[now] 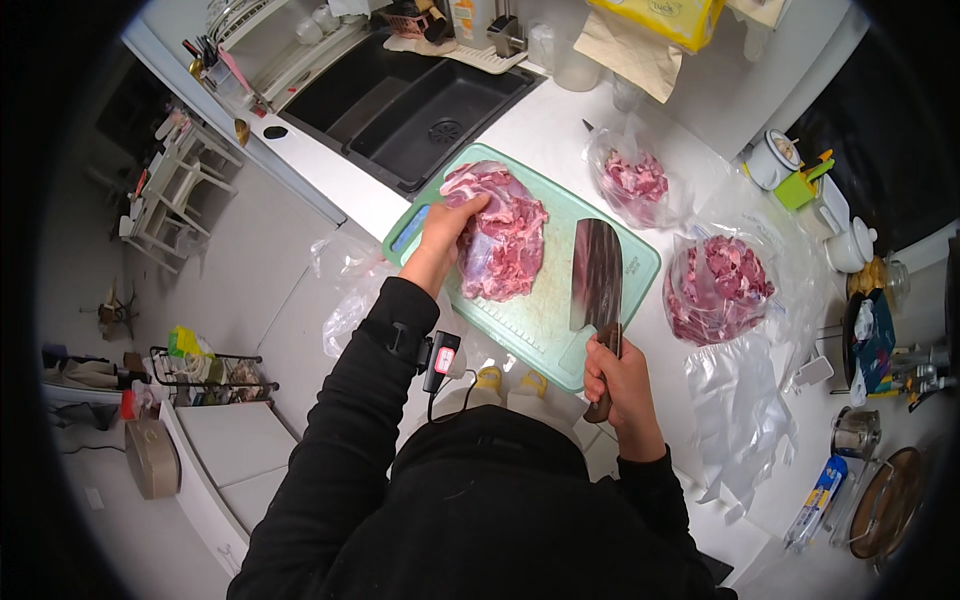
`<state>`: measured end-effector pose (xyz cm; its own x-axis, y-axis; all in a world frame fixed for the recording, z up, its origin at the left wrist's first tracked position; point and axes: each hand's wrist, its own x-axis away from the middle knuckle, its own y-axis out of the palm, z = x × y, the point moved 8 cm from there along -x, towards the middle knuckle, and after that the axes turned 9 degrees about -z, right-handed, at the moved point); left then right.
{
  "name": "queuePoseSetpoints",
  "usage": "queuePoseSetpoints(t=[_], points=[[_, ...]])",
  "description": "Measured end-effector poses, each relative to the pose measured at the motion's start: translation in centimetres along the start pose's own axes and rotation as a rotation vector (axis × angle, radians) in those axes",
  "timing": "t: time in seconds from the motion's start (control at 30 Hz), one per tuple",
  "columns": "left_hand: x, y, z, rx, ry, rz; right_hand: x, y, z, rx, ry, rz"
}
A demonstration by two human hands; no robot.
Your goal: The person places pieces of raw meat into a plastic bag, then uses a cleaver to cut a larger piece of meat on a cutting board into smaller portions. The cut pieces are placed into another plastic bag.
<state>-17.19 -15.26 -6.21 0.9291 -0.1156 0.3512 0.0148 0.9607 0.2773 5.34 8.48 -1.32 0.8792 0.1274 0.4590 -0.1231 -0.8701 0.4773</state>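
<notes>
A large slab of raw red meat (504,232) lies on the left half of a pale green cutting board (559,337). My left hand (448,231) holds the slab by its left edge, thumb on top, the other fingers mostly hidden. In my right hand (624,375) is the wooden handle of a cleaver (597,274). Its broad, smeared blade points away from me over the board's right side, apart from the meat. Two clear plastic bags of cut meat sit to the right: a smaller bag (636,178) farther back and a fuller bag (716,289) nearer.
Behind the board is a black double sink (450,112). An empty-looking plastic bag (742,420) lies flat on the white counter's right side. White lidded jars (851,244) and a metal pot (855,431) stand along the right. Yellow-packed tissues (667,19) hang above the back.
</notes>
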Motion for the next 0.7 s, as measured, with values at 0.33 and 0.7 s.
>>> queuePoseSetpoints(t=[0.33,0.7], points=[[-1.2,0.4,-0.2,0.166,0.027,0.059,0.0,0.0,0.0,-0.002,-0.003,0.031],[-1.4,-1.7,0.4,0.340,0.083,-0.048,0.2,-0.2,0.4,-0.004,-0.022,0.028]])
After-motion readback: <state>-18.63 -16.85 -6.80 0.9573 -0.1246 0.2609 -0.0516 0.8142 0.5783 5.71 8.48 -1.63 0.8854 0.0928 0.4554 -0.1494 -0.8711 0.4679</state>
